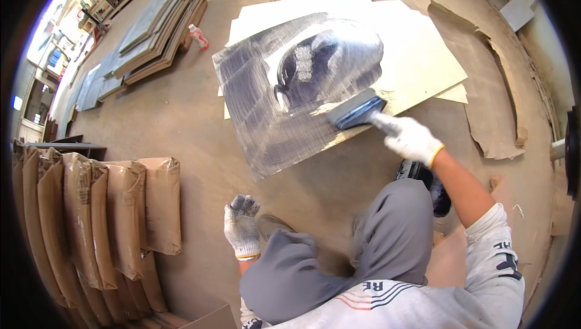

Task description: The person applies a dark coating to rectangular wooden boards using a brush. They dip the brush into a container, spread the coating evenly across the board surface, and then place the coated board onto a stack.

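Observation:
My right hand (411,140), in a white knit glove, grips the pale handle of a wide hand tool with a flat dark-blue head (361,113). I cannot tell whether it is a brush or a scraper. Its head touches the near right part of a thin sheet (254,135), smeared with dark streaks. A glossy wet pool (357,42) lies on the sheet's far half, around a rough pale patch (304,63). My left hand (242,225), in a grey-stained glove, hangs beside my left knee with nothing in it, fingers loosely bent but not closed.
Cream sheets (423,63) lie fanned out under the streaked one. Brown-wrapped packs (162,205) stand at the left. Flat boards (160,32) are piled at the far left, near a red-and-white bottle (198,37). Torn brown paper (484,99) lies at the right.

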The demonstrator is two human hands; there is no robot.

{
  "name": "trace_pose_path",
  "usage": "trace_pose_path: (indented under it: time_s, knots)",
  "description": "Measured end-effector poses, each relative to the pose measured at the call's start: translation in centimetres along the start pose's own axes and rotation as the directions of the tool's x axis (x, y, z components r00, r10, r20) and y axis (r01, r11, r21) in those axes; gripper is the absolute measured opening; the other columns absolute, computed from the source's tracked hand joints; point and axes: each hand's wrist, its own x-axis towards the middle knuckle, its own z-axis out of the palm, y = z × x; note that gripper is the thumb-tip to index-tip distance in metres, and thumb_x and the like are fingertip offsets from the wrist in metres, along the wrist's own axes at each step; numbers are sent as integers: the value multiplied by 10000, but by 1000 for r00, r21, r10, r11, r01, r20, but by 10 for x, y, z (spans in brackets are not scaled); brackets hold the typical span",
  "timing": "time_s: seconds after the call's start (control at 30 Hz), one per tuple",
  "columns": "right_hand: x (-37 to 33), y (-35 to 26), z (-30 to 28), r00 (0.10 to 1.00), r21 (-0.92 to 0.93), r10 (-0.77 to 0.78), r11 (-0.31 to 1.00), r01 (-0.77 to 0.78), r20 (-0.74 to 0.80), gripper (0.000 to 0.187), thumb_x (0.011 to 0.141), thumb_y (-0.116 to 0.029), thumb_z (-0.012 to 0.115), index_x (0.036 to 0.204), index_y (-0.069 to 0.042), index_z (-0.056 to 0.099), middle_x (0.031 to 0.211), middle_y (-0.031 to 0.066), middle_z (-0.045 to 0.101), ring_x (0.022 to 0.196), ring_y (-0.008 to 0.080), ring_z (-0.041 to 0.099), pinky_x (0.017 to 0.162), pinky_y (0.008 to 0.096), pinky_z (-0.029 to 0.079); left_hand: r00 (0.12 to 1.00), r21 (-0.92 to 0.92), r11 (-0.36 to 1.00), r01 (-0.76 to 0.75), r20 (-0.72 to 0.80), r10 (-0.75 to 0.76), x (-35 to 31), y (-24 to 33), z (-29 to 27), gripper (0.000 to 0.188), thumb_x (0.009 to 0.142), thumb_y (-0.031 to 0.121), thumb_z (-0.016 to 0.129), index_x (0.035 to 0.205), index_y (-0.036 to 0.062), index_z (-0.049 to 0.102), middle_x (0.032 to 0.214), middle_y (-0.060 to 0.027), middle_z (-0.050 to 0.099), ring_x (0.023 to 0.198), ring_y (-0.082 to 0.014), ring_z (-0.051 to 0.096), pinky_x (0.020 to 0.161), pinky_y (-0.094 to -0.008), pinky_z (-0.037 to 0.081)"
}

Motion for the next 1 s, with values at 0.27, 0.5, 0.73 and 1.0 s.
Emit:
trace_pose_path:
  time_s: [0.27,0.5,0.73,1.0]
  knots:
    - [62,-47,48,994,-574,-106,815,80,-11,645,913,-168,554,1515,37,444,953,192,735,757,303,706,515,565,507,976,622,777,-94,-96,195,-32,55,72,412,1067,236,525,1337,-64,607,1138,-190,722,1021,-250,717,846,-378,587]
    - [262,-88,30,974,-455,33,880,-134,-224,483,928,-145,472,1335,60,631,1121,306,727,1057,465,722,833,639,559,981,535,827,173,-22,-190,-4,13,50,597,1046,152,513,1556,-83,312,1307,-304,629,1111,-357,683,906,-466,586]
    - [290,-109,12,987,-456,-126,887,68,-97,378,870,-116,525,1193,-6,689,1175,253,720,1089,393,714,934,496,562,952,194,941,276,78,-296,4,-5,47,716,975,153,593,1572,-75,271,1440,-379,491,1100,-450,676,918,-516,574]
    - [181,-113,-1,993,-648,46,761,36,110,482,942,-116,444,1402,4,527,1074,233,742,998,345,747,861,513,573,940,169,960,221,224,-256,20,4,65,792,940,187,628,1591,-65,255,1490,-310,487,1120,-435,672,959,-525,552]
